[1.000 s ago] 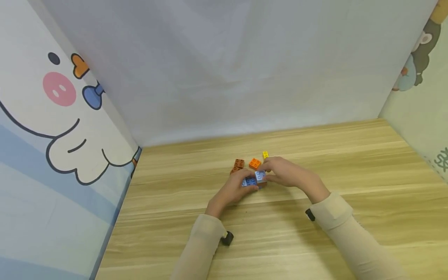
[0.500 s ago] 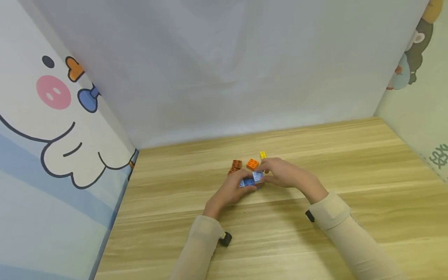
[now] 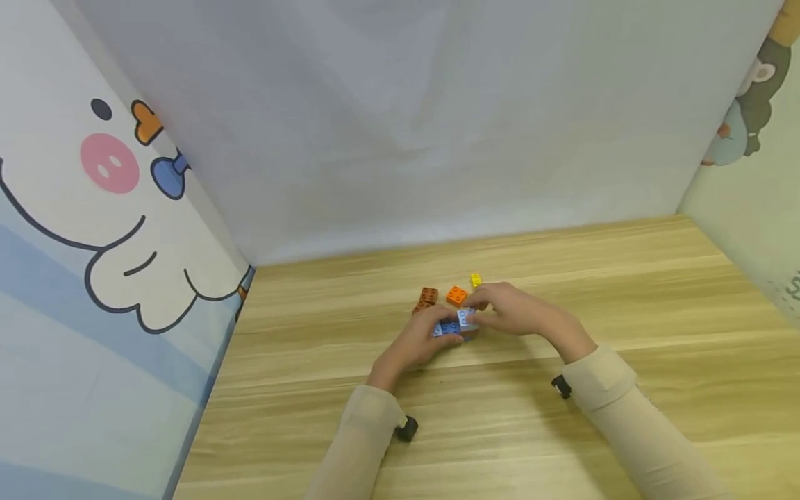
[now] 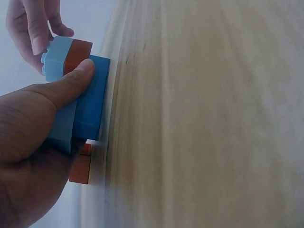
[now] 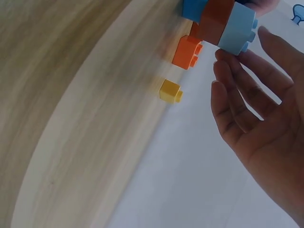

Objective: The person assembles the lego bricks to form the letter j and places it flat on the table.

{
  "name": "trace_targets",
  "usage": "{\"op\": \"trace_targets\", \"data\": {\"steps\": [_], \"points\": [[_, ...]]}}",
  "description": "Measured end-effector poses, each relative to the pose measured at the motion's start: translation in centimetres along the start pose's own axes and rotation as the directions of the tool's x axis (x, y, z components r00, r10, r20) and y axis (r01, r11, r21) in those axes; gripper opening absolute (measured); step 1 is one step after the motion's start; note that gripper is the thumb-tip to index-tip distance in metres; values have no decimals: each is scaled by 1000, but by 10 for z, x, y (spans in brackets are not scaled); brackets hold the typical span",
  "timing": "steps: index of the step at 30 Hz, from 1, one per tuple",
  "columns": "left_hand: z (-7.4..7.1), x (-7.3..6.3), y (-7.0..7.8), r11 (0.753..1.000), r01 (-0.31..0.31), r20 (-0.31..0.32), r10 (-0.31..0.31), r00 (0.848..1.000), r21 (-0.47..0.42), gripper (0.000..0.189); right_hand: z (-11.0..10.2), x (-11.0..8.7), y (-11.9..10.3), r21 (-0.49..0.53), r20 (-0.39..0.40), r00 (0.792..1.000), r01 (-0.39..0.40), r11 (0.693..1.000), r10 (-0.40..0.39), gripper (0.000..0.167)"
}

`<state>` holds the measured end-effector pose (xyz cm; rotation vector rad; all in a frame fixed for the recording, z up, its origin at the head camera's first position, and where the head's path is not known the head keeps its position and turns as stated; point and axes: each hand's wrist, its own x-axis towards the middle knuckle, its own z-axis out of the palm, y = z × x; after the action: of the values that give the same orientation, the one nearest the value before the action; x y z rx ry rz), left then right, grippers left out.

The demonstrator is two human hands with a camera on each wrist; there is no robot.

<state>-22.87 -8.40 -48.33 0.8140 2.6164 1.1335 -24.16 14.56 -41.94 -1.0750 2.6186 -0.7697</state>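
Note:
My left hand (image 3: 420, 337) grips a built stack of toy bricks low over the table, thumb along its near side. At the base lies a long blue brick (image 4: 97, 95), with a light blue brick (image 4: 65, 126) on it under the left hand. At its other end a brown brick (image 4: 80, 53) carries a second light blue brick (image 5: 239, 29), studs outward. Around that top brick is my right hand (image 5: 266, 111), fingers fairly straight. Its fingertips are right at the brick's edge, while the thumb (image 5: 280, 52) stands apart, near the studs.
Behind the stack, an orange brick (image 3: 457, 296) and a small yellow brick (image 3: 476, 279) rest on the wooden table (image 3: 325, 361). Brown bricks (image 3: 428, 294) lie just beyond the left hand. A pale curtain (image 3: 387, 139) hangs at the table's far edge, with printed panels on both sides.
The head view shifts slightly. Both hands and the stack keep almost the same place, and the loose bricks have not moved.

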Motion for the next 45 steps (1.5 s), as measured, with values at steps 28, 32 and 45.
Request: {"op": "trace_targets", "data": {"steps": [28,32,45], "points": [[0,0,-1,999,15,-7,-15,1000,41,36,13,46,29,0,-108,973,-205,979,203,34],[0,-1,-2,999,9,-7,-9,1000,45,37,16,53,29,-2,-103,972,-213,977,211,27],[1,0,-4,999,17,-5,-17,1000,34,38,16,56,22,-102,-113,954,-288,952,276,40]]}}
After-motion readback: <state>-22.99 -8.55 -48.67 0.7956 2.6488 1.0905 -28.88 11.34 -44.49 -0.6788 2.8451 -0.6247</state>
